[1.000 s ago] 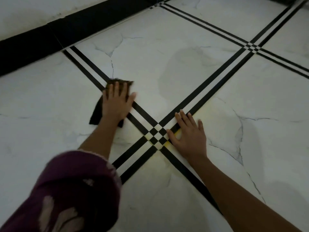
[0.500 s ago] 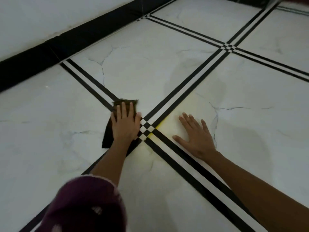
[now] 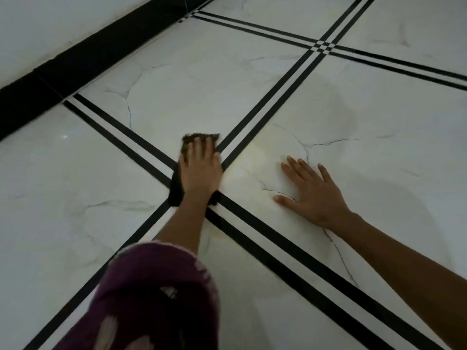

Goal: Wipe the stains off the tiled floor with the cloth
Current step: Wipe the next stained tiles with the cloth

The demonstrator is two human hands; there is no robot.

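2 flat hands: left hand (image 3: 201, 170) presses cloth (image 3: 189, 142); right hand (image 3: 311, 196) rests on tiled floor (image 3: 75, 188).

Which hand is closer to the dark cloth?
Left. The left hand presses flat on top of the cloth; the right hand rests on the bare tile, off to its right.

A black skirting board (image 3: 101, 54) runs along the foot of a pale wall (image 3: 50, 26) at upper left.

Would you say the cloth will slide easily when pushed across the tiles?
Probably yes: the tiles look glossy, and the left hand presses the cloth flat. It looks thin and floppy, so its free edges may bunch.
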